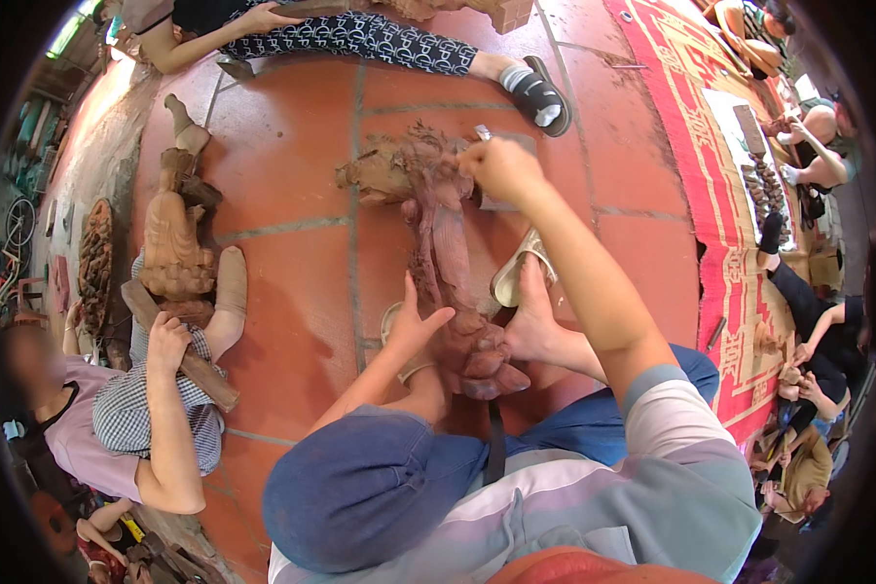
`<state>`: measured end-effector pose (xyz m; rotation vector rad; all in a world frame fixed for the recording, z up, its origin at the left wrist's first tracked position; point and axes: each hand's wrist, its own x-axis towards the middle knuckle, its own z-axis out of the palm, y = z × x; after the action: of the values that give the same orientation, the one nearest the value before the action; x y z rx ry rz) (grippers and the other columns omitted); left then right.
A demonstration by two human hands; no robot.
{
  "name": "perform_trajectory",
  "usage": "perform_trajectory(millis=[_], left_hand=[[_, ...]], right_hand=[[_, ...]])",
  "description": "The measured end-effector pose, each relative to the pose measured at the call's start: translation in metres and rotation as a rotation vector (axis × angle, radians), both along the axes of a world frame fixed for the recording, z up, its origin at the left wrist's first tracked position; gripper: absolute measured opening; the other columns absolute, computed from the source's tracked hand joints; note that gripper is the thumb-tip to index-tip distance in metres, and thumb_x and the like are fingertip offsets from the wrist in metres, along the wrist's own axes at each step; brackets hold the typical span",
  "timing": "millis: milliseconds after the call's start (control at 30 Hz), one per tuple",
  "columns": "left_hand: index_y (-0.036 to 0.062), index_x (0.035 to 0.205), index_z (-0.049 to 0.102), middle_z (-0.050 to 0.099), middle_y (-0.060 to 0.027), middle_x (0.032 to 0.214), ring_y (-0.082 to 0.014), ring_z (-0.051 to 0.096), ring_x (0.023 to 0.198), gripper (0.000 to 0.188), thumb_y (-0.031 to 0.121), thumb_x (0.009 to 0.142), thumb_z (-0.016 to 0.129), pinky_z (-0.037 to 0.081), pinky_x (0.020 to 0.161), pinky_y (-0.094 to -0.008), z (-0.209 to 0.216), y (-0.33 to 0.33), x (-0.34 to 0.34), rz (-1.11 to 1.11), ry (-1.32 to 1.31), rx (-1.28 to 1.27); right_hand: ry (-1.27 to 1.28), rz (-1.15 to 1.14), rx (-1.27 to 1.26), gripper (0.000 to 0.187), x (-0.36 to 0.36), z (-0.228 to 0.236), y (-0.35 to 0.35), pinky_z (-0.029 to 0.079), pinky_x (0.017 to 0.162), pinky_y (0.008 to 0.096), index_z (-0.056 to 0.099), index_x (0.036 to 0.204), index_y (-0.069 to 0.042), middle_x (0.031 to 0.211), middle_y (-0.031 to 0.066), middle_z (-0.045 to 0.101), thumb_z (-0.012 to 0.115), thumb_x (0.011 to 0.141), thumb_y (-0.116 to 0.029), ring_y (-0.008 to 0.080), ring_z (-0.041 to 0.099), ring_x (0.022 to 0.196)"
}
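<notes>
A reddish-brown wood carving (450, 243) lies lengthwise on the tiles between my feet. Its far end spreads into branching, leafy shapes, and a cluster of rounded lumps forms the near end. My left hand (419, 329) rests against its left side, thumb and forefinger spread apart. Over the far right part of the carving, my right hand (504, 173) is closed on a small tool with a shiny pale end (483, 132); most of this tool is hidden by the fingers. My feet, in pale shoes (518, 268), flank the carving.
At left, a seated person (97, 419) has a wooden block (190, 350) and a carved seated figure (177, 234). Another person's leg (360, 44) stretches across the far side. Along the right lies a red patterned mat (686, 146), with other people working there.
</notes>
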<state>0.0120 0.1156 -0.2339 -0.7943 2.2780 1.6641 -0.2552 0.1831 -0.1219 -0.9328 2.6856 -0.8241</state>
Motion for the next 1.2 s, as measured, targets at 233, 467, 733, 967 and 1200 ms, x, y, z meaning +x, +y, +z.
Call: perform_trajectory(millis=[233,467,733,967,1200], left_hand=[[-0.0063,0.146,-0.002,0.028,-0.0323,0.145,-0.0366,0.03,0.136,0.114,0.044,0.077,0.073,0.027,0.109,-0.0356,0.01,0.002,-0.008,-0.019,-0.001,0.055],[-0.0061,0.146,-0.002,0.023,-0.0305,0.148,-0.0351,0.026,0.138,0.113,0.043,0.077,0.073,0.024,0.111,-0.0346,0.006,-0.001,0.001,0.025,0.036,0.076],[-0.007,0.146,-0.002,0.022,-0.0293,0.149,-0.0332,0.025,0.139,0.112,0.041,0.078,0.073,0.023,0.111,-0.034,-0.002,0.002,-0.003,-0.009,0.068,0.049],[-0.0086,0.145,-0.001,0.02,-0.0288,0.149,-0.0326,0.024,0.139,0.111,0.041,0.078,0.073,0.022,0.112,-0.0352,0.002,0.005,-0.002,0.019,0.083,0.077],[-0.0082,0.145,0.0,0.024,-0.0303,0.147,-0.0344,0.028,0.138,0.113,0.042,0.076,0.074,0.024,0.111,-0.0361,0.017,0.003,-0.006,0.028,-0.006,0.099]], right_hand=[[0.149,-0.103,-0.178,0.027,-0.005,-0.042,-0.032,0.051,0.071,0.0458,0.072,0.094,-0.02,0.082,0.0151,0.068,0.053,0.09,-0.039,0.034,0.065,0.081],[-0.073,0.077,0.174,0.029,-0.003,-0.021,0.022,0.051,0.074,0.0444,0.069,0.106,-0.023,0.09,0.0165,0.067,0.051,0.092,-0.04,0.0331,0.065,0.085],[-0.043,-0.037,-0.016,0.035,0.046,-0.059,0.024,0.049,0.072,0.0492,0.068,0.093,-0.015,0.087,0.0194,0.066,0.045,0.094,-0.041,0.0392,0.062,0.084],[-0.796,-0.162,-0.512,0.025,0.093,-0.064,0.13,0.042,0.057,0.0224,0.067,0.113,-0.01,0.073,-0.0016,0.058,0.063,0.09,-0.02,0.0058,0.048,0.062],[-0.124,0.051,-0.405,0.025,0.113,-0.065,0.068,0.047,0.057,0.0309,0.068,0.111,-0.023,0.068,0.0077,0.065,0.057,0.09,-0.032,0.0196,0.063,0.063]])
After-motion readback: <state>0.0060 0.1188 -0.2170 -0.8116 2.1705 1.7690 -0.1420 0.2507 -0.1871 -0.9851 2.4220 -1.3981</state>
